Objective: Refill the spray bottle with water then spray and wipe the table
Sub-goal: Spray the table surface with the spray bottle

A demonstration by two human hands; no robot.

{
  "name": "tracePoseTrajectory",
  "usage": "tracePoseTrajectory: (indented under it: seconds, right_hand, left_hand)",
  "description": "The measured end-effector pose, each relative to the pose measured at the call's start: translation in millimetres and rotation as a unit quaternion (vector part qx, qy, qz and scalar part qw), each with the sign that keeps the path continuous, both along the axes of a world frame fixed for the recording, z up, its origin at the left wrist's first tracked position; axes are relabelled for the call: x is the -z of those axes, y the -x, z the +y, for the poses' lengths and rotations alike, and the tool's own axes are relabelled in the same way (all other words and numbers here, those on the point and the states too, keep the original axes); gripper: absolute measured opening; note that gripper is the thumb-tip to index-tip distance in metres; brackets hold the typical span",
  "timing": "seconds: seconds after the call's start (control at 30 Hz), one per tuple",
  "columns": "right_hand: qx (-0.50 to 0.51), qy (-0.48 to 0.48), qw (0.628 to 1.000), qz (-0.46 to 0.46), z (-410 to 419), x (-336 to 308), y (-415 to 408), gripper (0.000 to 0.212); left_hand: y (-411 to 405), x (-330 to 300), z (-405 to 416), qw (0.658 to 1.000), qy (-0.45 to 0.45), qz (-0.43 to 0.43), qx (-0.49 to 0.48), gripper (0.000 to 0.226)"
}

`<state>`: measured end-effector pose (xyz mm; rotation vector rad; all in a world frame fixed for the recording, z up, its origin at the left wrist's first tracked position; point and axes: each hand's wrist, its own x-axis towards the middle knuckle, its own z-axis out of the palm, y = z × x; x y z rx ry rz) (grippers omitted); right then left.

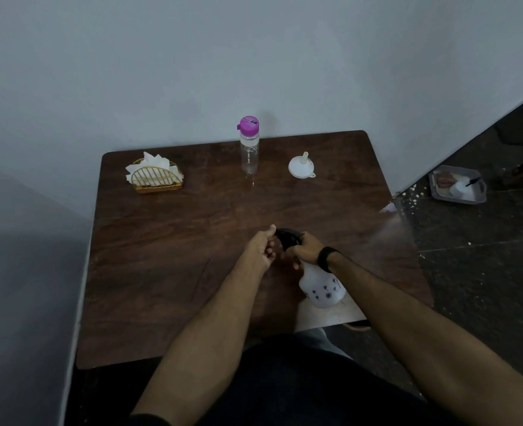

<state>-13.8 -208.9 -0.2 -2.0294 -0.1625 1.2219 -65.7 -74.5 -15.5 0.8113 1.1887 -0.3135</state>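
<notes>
A white translucent spray bottle (323, 289) with a black trigger head (287, 236) leans above the near middle of the dark wooden table (168, 272). My right hand (303, 249) grips its neck just below the head. My left hand (261, 249) is beside the black head, fingers curled and touching it. At the back stands a clear water bottle (249, 149) with a purple cap. A white funnel (300, 166) lies upside down to its right. White napkins fill a gold wire holder (155, 176) at the back left.
The table stands against a pale wall at the back and left. On the dark floor to the right lies a grey tray (457, 186) with small items. My dark-clothed lap is below the table's near edge.
</notes>
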Motion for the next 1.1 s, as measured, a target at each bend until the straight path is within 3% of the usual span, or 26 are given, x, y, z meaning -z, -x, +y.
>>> tracePoseTrajectory:
  seconds: [0.23, 0.37, 0.53, 0.67, 0.7, 0.77, 1.0, 1.1]
  right_hand:
    - [-0.034, 0.034, 0.998, -0.035, -1, 2, -7, 0.035]
    - [0.022, 0.011, 0.999, -0.028, 4, 2, -16, 0.036]
    - [0.076, -0.023, 0.996, 0.043, 7, -3, -29, 0.040]
    - [0.028, -0.015, 0.998, 0.054, 12, -3, -30, 0.036]
    - [0.023, -0.009, 0.999, 0.048, 13, 0, -31, 0.036]
    - [0.030, 0.009, 0.999, 0.032, 13, 0, -31, 0.036]
    - [0.021, -0.042, 0.998, 0.053, 11, -10, -34, 0.040]
    - [0.053, -0.062, 0.991, 0.107, 9, -7, -37, 0.052]
  left_hand:
    - [-3, -8, -8, 1.000, -0.004, 0.015, 0.015, 0.038]
    - [12, -11, -26, 0.998, 0.039, -0.037, 0.020, 0.071]
    - [49, -9, -51, 0.960, 0.118, -0.147, 0.208, 0.074]
    - [47, -14, -71, 0.938, 0.046, -0.165, 0.302, 0.099]
    - [44, -17, -74, 0.938, 0.018, -0.154, 0.311, 0.099]
    - [39, -17, -76, 0.938, -0.022, -0.145, 0.314, 0.077]
    - [37, -15, -78, 0.948, -0.037, -0.117, 0.295, 0.032]
    - [38, -14, -74, 0.945, -0.022, -0.112, 0.305, 0.047]
